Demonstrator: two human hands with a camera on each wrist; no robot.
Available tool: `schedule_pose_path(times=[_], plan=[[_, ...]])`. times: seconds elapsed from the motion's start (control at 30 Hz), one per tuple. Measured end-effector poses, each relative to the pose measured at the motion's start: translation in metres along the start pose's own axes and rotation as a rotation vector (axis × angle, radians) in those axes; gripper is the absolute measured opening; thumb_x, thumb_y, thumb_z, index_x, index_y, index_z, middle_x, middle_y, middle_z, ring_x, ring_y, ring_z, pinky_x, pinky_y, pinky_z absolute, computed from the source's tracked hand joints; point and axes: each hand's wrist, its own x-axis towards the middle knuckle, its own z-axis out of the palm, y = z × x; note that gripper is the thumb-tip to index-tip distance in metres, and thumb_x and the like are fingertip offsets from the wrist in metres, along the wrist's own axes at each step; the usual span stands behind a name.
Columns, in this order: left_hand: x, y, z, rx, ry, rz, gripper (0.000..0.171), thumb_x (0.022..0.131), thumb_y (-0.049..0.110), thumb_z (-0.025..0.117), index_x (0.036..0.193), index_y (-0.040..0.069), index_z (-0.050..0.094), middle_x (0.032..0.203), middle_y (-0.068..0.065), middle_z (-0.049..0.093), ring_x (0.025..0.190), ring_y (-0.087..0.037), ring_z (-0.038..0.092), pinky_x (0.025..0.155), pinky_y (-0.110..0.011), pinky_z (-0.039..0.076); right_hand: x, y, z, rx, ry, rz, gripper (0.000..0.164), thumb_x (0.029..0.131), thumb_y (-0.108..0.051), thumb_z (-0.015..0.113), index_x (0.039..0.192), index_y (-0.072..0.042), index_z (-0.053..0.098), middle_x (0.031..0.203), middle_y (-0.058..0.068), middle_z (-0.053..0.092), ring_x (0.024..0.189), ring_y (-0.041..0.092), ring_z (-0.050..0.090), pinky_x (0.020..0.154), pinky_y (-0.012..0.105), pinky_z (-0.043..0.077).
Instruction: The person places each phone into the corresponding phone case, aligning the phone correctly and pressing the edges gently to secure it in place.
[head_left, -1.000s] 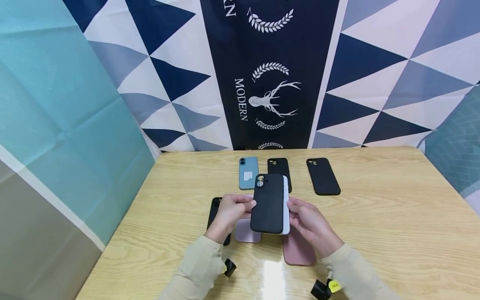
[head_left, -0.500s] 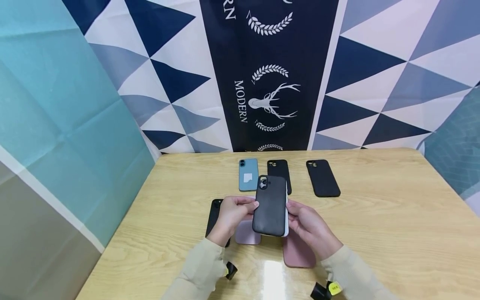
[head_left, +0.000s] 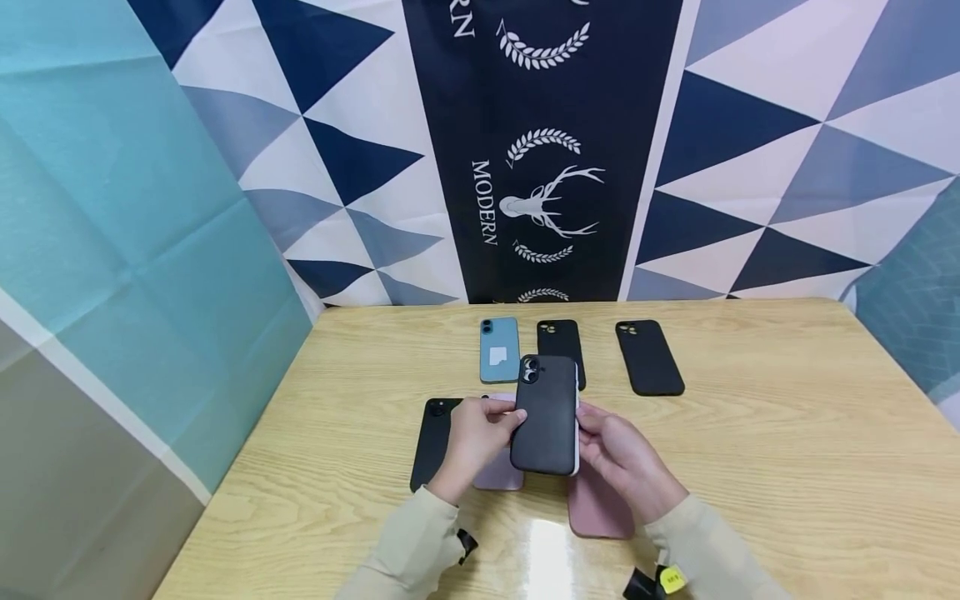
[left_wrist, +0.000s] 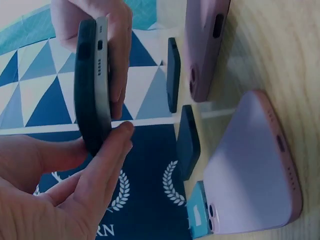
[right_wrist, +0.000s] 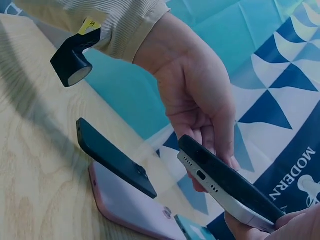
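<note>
A black phone case [head_left: 545, 417] is held up over the table, with a white phone [left_wrist: 102, 75] against its inner side. In the head view, only a thin white strip of the phone shows along the case's right edge. The phone's camera lenses appear in the case's cutout. My left hand [head_left: 478, 442] pinches the left edge with thumb and fingers. My right hand [head_left: 622, 454] grips the right edge. In the right wrist view, the phone's port end stands clear of the case wall; whether other edges are seated is hidden.
Below the hands lie a lilac phone [head_left: 498, 475], a pink phone or case [head_left: 600, 504] and a black phone [head_left: 430, 442]. Further back are a blue phone [head_left: 499, 346] and two black cases, one partly hidden [head_left: 561, 337], one at right [head_left: 649, 358]. A patterned cloth [head_left: 547, 250] hangs behind.
Less of the white phone shows at the case's right edge, and its lenses have come into the cutout. The case and my left hand have shifted slightly right.
</note>
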Motion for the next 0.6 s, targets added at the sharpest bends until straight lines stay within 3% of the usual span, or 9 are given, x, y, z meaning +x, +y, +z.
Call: schedule_pose_path(times=[0.23,0.37,0.47,0.6], plan=[[-0.002,-0.0031,0.0063,0.115,0.076,0.079,0.019,0.083,0.015,0.074,0.095,0.0,0.076,0.085,-0.015,0.075,0.068,-0.019,0.071,0.054,-0.02,0.054,0.0052,0.0068,0.0,0.022,-0.003,0.001,0.052,0.104,-0.007,0.023,0.152,0.005,0.007,0.092,-0.013,0.067,0.092,-0.003,0.063,0.084,0.015,0.053],[-0.0037,-0.0034,0.0095,0.175,0.092,0.126,0.017,0.084,0.013,0.073,0.095,0.0,0.076,0.081,-0.014,0.076,0.069,-0.019,0.072,0.056,-0.022,0.056,0.003,0.0066,0.0019,0.038,0.006,0.004,0.037,0.105,-0.018,0.032,0.14,-0.007,0.04,0.092,-0.012,0.07,0.092,-0.001,0.065,0.085,0.017,0.054],[-0.0044,-0.0032,0.0105,0.197,0.087,0.133,0.017,0.084,0.013,0.073,0.095,0.001,0.076,0.08,-0.013,0.076,0.069,-0.018,0.072,0.057,-0.022,0.056,0.0009,0.0063,0.003,-0.021,0.031,0.009,0.035,0.103,-0.025,0.043,0.133,-0.008,0.046,0.092,-0.013,0.069,0.091,-0.002,0.064,0.085,0.016,0.054],[-0.0038,-0.0035,0.0099,0.199,0.074,0.132,0.02,0.083,0.016,0.074,0.096,0.001,0.076,0.079,-0.013,0.076,0.069,-0.019,0.073,0.058,-0.023,0.057,-0.0008,0.0071,0.0045,-0.113,0.054,0.009,0.058,0.102,-0.022,0.046,0.148,0.005,0.024,0.097,-0.014,0.065,0.092,-0.004,0.061,0.084,0.014,0.053]])
